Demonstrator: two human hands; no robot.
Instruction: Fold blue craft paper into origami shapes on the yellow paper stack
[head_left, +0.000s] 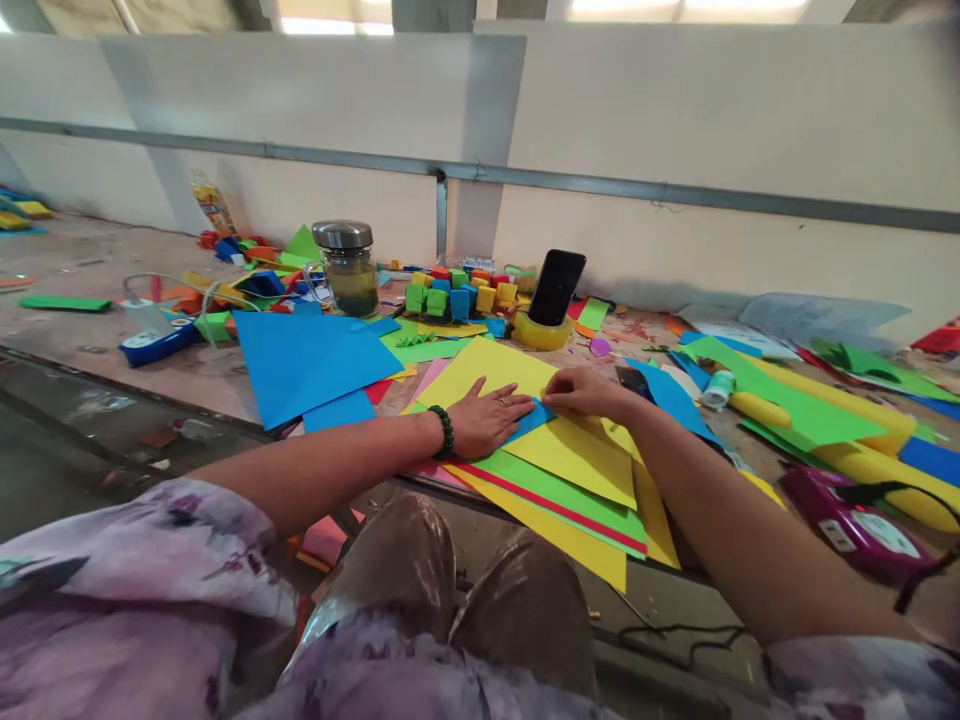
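My left hand (487, 418) lies flat with fingers outstretched, pressing on a small piece of blue paper (531, 422). At the far end of that piece, my right hand (583, 392) has its fingers pinched together on the blue edge. Beneath both hands is a yellow sheet (592, 460), resting on a stack of coloured sheets. Green paper (559, 487), a red strip and more yellow show along the stack's near side. My left palm hides part of the blue piece.
Left of the stack lie large blue sheets (307, 360). Behind stand a lidded glass mug (351, 275), several coloured paper cubes (457, 295), and a phone (556, 287) propped in a tape roll (541, 330). A purple device (855, 525) with a black cable sits at right.
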